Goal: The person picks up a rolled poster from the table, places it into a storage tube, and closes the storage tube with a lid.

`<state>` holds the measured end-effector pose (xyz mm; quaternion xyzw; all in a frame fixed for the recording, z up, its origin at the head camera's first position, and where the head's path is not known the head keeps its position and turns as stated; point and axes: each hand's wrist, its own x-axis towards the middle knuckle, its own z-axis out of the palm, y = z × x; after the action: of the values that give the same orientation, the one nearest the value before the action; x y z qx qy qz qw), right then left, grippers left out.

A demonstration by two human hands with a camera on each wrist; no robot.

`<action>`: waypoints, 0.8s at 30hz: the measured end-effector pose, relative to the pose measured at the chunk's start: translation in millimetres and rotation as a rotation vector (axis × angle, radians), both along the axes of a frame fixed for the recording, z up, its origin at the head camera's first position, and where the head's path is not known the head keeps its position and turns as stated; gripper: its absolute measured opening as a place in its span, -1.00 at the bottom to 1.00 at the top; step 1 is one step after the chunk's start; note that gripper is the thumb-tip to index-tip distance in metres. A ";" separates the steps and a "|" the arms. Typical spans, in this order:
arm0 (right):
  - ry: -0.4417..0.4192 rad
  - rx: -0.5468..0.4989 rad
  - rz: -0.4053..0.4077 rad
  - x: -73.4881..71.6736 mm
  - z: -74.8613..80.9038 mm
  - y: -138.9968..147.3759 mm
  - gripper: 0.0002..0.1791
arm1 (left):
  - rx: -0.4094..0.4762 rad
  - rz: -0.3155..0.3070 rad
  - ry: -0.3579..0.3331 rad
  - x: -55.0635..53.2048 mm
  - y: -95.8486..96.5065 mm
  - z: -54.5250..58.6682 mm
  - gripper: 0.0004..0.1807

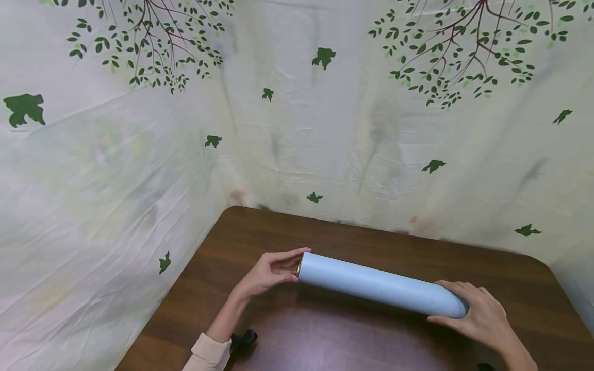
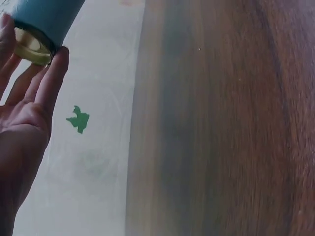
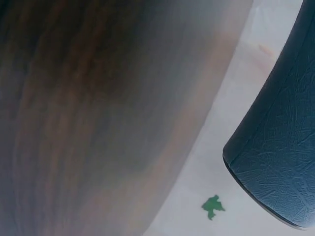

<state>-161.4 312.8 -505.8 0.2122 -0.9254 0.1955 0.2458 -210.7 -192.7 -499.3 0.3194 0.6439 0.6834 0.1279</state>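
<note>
Both hands hold a long light-blue tube [image 1: 380, 283], one at each end, above the brown table. It slants slightly, its right end nearer to me. My left hand [image 1: 264, 273] pinches the gold-rimmed left end, fingers along the far side and thumb on the near side. In the left wrist view, the gold end [image 2: 32, 46] faces the palm between thumb and fingers. My right hand [image 1: 482, 314] grips the opposite end, with fingers over the top and thumb beneath. The right wrist view shows the tube's creased, leather-like surface [image 3: 280, 142]; the right hand is out of that view.
The wood-grain table [image 1: 371, 340] has rounded far corners. Behind it and to the left hangs a pale cloth backdrop [image 1: 287, 129] printed with branches and green birds. A black piece [image 1: 243, 340] sits at the left wrist by a cream sleeve [image 1: 211, 350].
</note>
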 end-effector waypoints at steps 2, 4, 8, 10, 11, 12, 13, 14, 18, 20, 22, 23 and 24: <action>-0.033 -0.004 0.002 -0.4 -1.4 -1.5 -0.14 | 0.016 -0.024 -0.017 1.5 -3.7 0.0 -0.22; -0.058 -0.007 0.008 -1.0 -2.0 -1.9 -0.14 | 0.014 -0.018 -0.023 2.8 -5.4 0.8 -0.23; -0.083 -0.027 0.007 -0.1 -3.2 -0.1 -0.14 | -0.016 0.024 0.005 4.5 -1.5 1.5 -0.27; -0.079 -0.044 0.012 0.2 -2.9 1.3 -0.13 | -0.024 0.058 0.018 5.7 2.1 2.2 -0.29; -0.073 -0.052 0.015 -0.5 -2.3 2.2 -0.12 | -0.022 0.069 0.027 6.2 3.9 2.9 -0.29; -0.066 -0.057 0.017 -1.4 -1.4 3.0 -0.11 | -0.018 0.075 0.029 6.8 5.3 3.8 -0.29; -0.059 -0.065 0.017 -1.1 -1.2 3.9 -0.10 | -0.010 0.077 0.029 6.9 7.1 5.2 -0.29; -0.053 -0.071 0.014 -0.8 -0.7 4.6 -0.09 | 0.000 0.081 0.030 6.9 8.5 6.5 -0.29; -0.028 -0.075 0.007 -1.4 2.0 7.5 -0.07 | 0.030 0.067 0.031 6.5 12.8 10.6 -0.28; -0.026 -0.068 0.003 -1.0 3.2 9.0 -0.07 | 0.030 0.072 0.019 6.3 14.3 10.5 -0.28; -0.024 -0.053 0.004 -1.4 3.7 10.5 -0.07 | 0.019 0.075 0.009 6.6 15.7 8.9 -0.29; -0.028 -0.048 0.001 -1.2 3.6 10.8 -0.07 | 0.011 0.075 0.002 7.1 16.1 7.9 -0.29; -0.038 -0.045 0.000 -0.7 3.2 11.1 -0.07 | 0.003 0.074 -0.004 7.7 16.3 6.6 -0.29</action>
<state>-162.2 323.9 -502.6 0.2028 -0.9252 0.2201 0.2331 -203.0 -176.4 -492.7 0.2944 0.6539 0.6893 0.1032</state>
